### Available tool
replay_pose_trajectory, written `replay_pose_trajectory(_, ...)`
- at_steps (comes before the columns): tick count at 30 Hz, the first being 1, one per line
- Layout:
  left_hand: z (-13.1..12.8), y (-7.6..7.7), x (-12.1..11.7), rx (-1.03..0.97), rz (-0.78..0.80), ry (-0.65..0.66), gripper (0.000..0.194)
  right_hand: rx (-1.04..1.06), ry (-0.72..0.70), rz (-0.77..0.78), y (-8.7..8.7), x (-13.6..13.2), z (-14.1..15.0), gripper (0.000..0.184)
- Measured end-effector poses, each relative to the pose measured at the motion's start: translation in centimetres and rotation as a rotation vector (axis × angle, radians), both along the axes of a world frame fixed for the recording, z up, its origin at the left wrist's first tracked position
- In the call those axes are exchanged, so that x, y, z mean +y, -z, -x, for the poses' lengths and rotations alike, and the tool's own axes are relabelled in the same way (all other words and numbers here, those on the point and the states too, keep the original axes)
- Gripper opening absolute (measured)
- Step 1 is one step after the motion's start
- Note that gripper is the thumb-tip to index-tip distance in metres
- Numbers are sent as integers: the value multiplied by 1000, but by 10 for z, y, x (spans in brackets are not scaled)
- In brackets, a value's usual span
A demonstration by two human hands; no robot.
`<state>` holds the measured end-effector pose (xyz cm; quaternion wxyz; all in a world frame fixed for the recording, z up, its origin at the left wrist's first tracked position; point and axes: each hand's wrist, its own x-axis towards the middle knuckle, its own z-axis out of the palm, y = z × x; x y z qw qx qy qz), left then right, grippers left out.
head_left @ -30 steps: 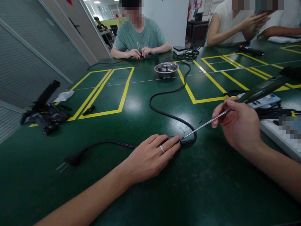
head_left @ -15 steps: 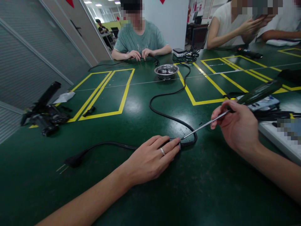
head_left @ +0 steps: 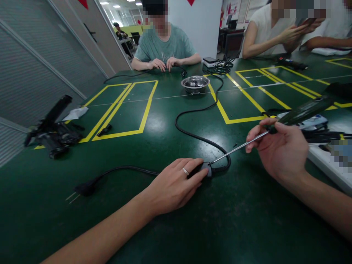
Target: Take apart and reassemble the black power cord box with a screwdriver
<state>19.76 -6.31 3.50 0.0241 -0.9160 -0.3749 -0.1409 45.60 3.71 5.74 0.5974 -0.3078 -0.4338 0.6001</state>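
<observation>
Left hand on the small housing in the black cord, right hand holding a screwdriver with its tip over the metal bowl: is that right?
The tip is wrong: the head view shows the screwdriver with its tip at the housing, not over the bowl. Left hand and right hand are as stated.

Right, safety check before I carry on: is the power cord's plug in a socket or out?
Out. The plug lies on the green table, and its two metal prongs are bare, with no socket around them.

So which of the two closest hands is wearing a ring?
The left hand, resting on the grey case: a silvery ring shows on one finger. The right hand, holding the screwdriver, shows none.
</observation>
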Motion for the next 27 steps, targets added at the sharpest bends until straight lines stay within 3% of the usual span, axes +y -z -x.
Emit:
replay_pose_trajectory(7,-2,-2,2,11,82,-30,40,-78,19,-31,2,-2,4,20)
replay_pose_trajectory(15,-2,-1,1,-17,141,-53,41,-343,221,-204,-1,-5,4,26)
replay_pose_trajectory(23,-2,-1,1,-32,181,-64,41,-73,-53,-134,-4,-2,3,27)
replay_pose_trajectory(27,-2,-1,1,-38,197,-76,41,-97,21,-172,-8,-6,5,25)
